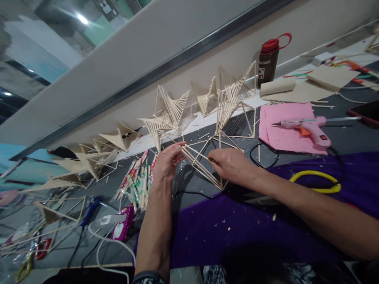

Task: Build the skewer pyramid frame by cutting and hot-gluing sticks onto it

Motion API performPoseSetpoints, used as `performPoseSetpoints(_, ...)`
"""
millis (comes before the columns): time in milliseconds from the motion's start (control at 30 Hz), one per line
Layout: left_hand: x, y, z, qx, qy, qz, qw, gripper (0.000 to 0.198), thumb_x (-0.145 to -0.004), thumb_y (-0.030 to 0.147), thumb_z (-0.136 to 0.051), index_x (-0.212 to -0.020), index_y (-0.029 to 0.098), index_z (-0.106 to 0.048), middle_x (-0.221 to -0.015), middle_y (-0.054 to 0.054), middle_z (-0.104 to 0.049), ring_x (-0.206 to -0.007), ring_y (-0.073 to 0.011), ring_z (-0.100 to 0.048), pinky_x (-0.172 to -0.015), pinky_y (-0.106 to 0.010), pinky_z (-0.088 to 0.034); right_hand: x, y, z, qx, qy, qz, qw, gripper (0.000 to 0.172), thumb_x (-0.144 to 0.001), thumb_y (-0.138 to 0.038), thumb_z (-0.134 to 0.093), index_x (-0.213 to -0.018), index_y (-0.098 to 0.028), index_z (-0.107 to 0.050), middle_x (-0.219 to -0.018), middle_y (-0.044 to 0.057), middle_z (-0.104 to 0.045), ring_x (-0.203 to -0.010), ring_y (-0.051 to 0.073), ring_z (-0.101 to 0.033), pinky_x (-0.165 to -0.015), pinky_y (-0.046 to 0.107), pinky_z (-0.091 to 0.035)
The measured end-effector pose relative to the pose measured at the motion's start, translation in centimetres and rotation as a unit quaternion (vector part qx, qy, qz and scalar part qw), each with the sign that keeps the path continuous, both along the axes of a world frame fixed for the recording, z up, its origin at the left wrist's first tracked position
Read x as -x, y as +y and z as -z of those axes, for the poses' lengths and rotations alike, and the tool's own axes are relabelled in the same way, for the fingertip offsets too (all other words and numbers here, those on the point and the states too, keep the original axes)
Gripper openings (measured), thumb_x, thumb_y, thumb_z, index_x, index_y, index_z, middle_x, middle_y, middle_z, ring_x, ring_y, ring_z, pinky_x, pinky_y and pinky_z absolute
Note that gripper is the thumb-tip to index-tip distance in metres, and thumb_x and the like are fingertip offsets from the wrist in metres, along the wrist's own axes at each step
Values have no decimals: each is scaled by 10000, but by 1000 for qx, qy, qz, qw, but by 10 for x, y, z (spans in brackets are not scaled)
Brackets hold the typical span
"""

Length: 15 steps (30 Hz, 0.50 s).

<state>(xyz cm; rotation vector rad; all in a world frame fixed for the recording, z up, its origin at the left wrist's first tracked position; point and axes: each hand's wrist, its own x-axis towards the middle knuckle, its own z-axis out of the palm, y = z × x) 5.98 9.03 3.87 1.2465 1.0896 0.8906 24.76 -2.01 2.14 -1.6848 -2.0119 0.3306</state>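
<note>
A stick frame (204,169) made of thin pale wooden sticks stands between my hands on the dark table. My left hand (168,161) has its fingers closed on the frame's upper left corner, where several sticks meet. At the frame's right side, my right hand (229,163) is closed in a pinch; a stick runs up to its fingertips, and whatever else it pinches is hidden. Behind my right hand are larger stick models with fanned, curved surfaces (226,112). Packs of wooden chopsticks (140,177) in red and green wrappers lie left of my left wrist.
A pink glue gun (314,128) rests on pink foam (266,126) at right. Scissors with yellow handles (315,173) lie under my right forearm on purple cloth (201,232). A brown bottle (268,67) stands by the wall. Cables, a magenta device (126,223) and more models (85,163) occupy the left.
</note>
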Motion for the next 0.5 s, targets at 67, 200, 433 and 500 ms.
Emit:
performPoseSetpoints(67,1,1,1,-3,-3,4,1000,256,-622,311,-737,-839,174,-733,-796,-31,-691,-730,-130,-616,-674,-234,-492,1,0,1,1,-3,-2,1000,218,-875,-212,-413,-879,-164,-626,-843,48,-670,-718,139,-571,-551,263,-249)
performPoseSetpoints(200,1,2,2,-12,5,5,1000,271,-611,328,-740,-835,176,-731,-790,-28,-697,-721,-137,-621,-679,-242,-489,2,1,3,-1,-7,-10,1000,225,-877,-194,-401,-837,-156,-619,-810,53,-658,-680,128,-545,-543,267,-234)
performPoseSetpoints(433,2,2,2,-38,23,-2,999,278,-616,351,-740,-826,169,-733,-805,-43,-696,-756,-152,-625,-710,-264,-493,1,0,1,7,-45,-27,999,222,-854,-135,-397,-854,-153,-619,-794,63,-639,-625,122,-526,-529,263,-248)
performPoseSetpoints(500,2,2,2,-52,26,-1,998,277,-621,357,-737,-823,167,-734,-812,-46,-696,-766,-158,-622,-724,-278,-494,2,-2,-1,9,-67,-34,997,221,-835,-105,-401,-878,-156,-612,-809,66,-639,-620,130,-539,-520,263,-259)
